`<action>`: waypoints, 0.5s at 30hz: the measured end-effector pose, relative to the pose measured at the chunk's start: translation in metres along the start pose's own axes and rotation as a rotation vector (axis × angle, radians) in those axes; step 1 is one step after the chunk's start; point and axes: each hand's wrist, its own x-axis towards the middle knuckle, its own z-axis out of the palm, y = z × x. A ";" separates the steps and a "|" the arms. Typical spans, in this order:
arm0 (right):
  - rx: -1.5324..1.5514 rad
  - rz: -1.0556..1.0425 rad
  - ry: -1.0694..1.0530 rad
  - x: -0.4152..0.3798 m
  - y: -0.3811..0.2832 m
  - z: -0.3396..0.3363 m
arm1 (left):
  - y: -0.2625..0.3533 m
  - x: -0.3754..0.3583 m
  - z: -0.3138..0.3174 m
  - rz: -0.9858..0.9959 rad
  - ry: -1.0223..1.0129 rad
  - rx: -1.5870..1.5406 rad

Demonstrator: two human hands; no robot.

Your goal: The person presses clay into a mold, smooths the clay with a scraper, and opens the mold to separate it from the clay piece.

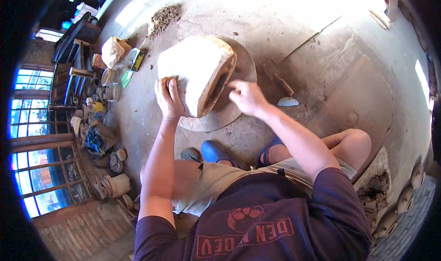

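**Uneven daylight recorded through a wide-angle lens**

Strong light washes out the upper part of the floor (280, 26), where surface detail is lost to glare. The windows (36, 116) at left form a second bright area, their panes overexposed and fringed with blue near the rim. A narrow bright streak (421, 77) lies at far right. The upper face of the pale block (190, 68) is nearly pure white, whereas its recess (217, 91) is in shadow. The dark shirt (257, 192) is dimmer, its print (245, 235) partly legible. Barrel distortion bows straight edges; black vignetting closes the corners. The right hand (248, 98) appears slightly blurred.
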 end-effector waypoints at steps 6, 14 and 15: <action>-0.839 -0.250 0.085 0.042 0.015 0.002 | 0.007 -0.009 0.007 0.059 0.063 0.051; -0.578 -0.142 -0.168 0.010 0.002 0.044 | 0.022 -0.015 0.010 0.025 0.075 0.132; -0.508 -0.123 -0.200 0.011 -0.001 0.043 | 0.022 -0.015 0.011 0.029 0.078 0.139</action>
